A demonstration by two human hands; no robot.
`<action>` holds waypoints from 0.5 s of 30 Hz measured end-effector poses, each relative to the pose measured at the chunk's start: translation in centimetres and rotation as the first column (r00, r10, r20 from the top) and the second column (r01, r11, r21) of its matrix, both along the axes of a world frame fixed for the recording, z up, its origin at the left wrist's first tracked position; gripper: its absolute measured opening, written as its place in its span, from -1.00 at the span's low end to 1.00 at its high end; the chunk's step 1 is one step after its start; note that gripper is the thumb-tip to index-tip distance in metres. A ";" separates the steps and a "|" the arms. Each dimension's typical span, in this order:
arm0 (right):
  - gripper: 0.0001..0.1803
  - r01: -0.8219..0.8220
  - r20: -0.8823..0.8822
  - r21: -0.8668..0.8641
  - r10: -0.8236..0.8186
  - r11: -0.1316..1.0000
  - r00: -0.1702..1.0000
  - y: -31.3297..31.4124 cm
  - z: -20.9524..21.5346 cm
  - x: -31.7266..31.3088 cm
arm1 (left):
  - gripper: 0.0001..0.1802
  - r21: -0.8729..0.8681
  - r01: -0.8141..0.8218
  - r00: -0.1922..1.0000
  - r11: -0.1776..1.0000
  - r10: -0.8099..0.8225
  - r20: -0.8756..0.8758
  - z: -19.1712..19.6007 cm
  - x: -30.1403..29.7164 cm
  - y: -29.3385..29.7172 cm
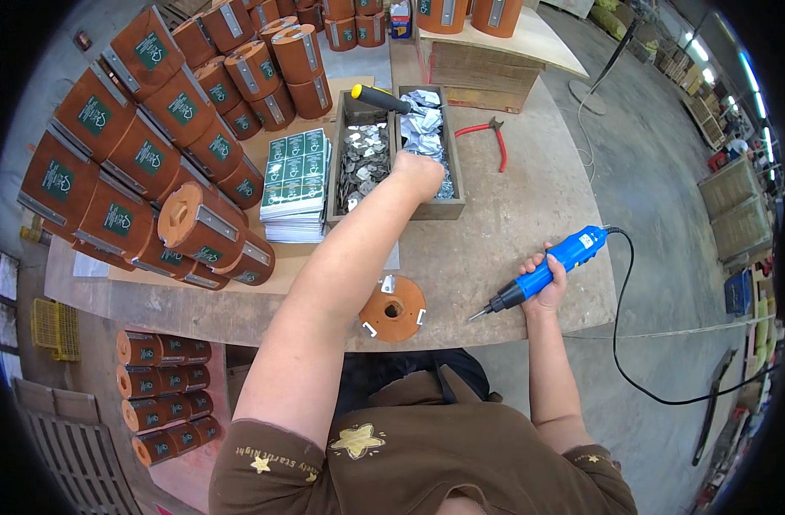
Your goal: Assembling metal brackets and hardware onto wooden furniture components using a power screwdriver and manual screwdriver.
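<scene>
My left hand (419, 175) reaches down into the right compartment of a wooden box (435, 210), over small metal screws (446, 185). Its fingers are curled, and whatever is in them is hidden. Crumpled silvery packets (422, 120) fill the far part of that compartment; flat metal pieces (365, 159) lie in the left one. A yellow-and-black handled tool (380, 98) rests across the box. My right hand (545, 287) is wrapped round a blue corded electric screwdriver (554, 268), its bit pointing left. Between my arms, a round orange-brown piece (393, 309) with a centre hole and small metal brackets lies near the table edge.
Orange-brown cylinders (122, 159) with green labels are stacked at the left. Beside the box stands a pile of green-and-white label sheets (295, 184). Red-handled pliers (501, 146) lie to its right. The screwdriver's black cable (620, 343) hangs off the right edge. More cylinders (165, 390) sit low at left.
</scene>
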State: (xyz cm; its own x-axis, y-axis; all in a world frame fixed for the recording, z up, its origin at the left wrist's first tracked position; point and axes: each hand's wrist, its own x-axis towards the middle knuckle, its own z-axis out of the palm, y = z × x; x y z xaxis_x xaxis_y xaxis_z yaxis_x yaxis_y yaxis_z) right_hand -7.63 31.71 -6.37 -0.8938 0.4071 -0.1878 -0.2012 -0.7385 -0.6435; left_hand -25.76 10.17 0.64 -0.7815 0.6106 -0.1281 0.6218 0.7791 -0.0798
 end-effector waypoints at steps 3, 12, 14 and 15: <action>-0.55 -0.001 0.005 0.027 0.001 1.000 1.000 -0.1 0.2 0.0 | -0.85 0.074 0.009 1.000 0.997 -0.008 -0.019 -0.6 -0.4 -0.5; -0.56 0.002 0.014 0.024 -0.002 1.000 1.000 -0.1 0.2 0.0 | -0.85 0.324 -0.051 0.998 0.945 0.056 -0.006 0.8 0.3 -1.5; -0.57 0.003 0.015 0.028 -0.003 1.000 1.000 -0.2 0.3 0.0 | -0.86 0.377 -0.064 0.996 0.924 0.080 -0.028 1.0 0.8 -1.9; -0.57 0.003 0.019 0.033 -0.004 0.999 1.000 -0.2 0.3 -0.1 | -0.86 0.438 -0.036 0.996 0.898 0.068 -0.058 1.1 0.9 -2.1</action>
